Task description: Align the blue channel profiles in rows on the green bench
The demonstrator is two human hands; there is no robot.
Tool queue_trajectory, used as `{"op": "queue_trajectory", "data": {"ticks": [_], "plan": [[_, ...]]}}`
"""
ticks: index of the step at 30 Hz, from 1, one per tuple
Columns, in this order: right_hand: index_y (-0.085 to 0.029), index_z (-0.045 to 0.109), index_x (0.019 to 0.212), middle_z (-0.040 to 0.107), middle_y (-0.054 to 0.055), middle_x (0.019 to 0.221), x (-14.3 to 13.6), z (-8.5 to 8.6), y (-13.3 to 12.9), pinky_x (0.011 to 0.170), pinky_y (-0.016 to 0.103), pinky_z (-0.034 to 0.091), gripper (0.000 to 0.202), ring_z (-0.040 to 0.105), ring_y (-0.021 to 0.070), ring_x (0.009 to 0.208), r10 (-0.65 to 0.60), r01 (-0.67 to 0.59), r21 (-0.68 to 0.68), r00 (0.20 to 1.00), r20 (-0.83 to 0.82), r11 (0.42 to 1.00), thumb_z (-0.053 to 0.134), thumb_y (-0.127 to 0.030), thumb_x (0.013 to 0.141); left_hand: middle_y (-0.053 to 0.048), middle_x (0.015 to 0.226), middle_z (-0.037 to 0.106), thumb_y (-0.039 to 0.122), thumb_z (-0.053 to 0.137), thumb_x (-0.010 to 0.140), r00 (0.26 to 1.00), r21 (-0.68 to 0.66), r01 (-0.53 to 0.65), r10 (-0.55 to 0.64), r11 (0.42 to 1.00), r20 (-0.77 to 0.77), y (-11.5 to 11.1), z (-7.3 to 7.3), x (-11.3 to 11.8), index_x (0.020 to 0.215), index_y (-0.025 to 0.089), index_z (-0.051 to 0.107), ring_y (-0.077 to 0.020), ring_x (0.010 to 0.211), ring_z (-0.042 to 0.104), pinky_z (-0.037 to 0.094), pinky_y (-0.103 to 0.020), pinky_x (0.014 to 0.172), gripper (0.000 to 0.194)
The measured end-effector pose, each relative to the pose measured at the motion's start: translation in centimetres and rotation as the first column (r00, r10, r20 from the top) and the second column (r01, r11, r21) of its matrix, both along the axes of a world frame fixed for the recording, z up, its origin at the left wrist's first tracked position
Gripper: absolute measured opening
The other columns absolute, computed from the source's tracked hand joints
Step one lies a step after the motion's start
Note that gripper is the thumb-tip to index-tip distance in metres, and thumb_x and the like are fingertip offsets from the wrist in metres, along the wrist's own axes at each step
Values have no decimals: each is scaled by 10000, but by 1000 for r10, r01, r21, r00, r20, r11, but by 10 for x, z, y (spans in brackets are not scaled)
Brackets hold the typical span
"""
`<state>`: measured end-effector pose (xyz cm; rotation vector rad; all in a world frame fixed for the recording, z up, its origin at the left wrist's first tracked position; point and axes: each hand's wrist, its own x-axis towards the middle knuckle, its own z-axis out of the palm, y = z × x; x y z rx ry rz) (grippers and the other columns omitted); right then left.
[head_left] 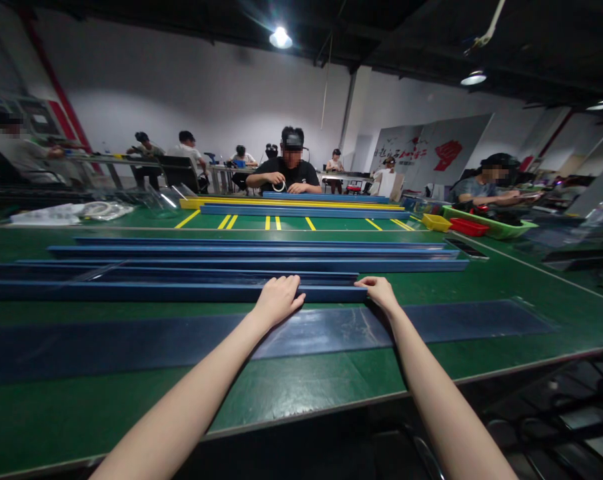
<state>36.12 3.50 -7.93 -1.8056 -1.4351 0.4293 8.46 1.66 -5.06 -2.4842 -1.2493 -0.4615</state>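
Long blue channel-shaped rail (181, 292) lies lengthwise on the green-topped table (301, 393), beyond a flat translucent strip (321, 332) near the front edge. Your right hand (378, 292) pinches its right end; your left hand (278, 300) drapes over its near wall, its grip hard to tell. Uneven pushing could skew it into the blue rails behind (256, 252). Yellow stripes (310, 224) mark the glossy far side; a black-shirted co-worker (306, 175) sits beyond, under a bright lamp (280, 38).
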Motion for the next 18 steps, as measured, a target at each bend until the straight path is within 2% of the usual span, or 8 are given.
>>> {"op": "queue_trajectory", "data": {"ticks": [5,11,18], "plan": [[-178,676,635,676,49,663,1,-1,1,603,249,379,207,601,186,686,0,-1,-11,1000,-29,1000,601,-366,589,-45,895,599,372,449,850,997,-54,69,-67,996,31,5,2,-6,852,163,512,-177,829,559,389,-262,680,218],[-173,679,650,677,53,676,2,-2,1,603,251,381,225,598,182,678,12,-13,-7,999,-48,1000,596,-374,591,-27,847,603,415,461,836,996,-103,36,-28,994,79,7,3,-7,787,171,531,-167,813,560,382,-256,668,258],[-171,686,668,680,55,686,5,-6,4,608,248,394,253,600,176,674,41,-41,21,999,-2,999,571,-389,613,-58,843,606,394,403,867,1000,-3,4,-4,1000,14,1,-4,-3,837,160,530,-194,816,540,334,-298,676,268]]}}
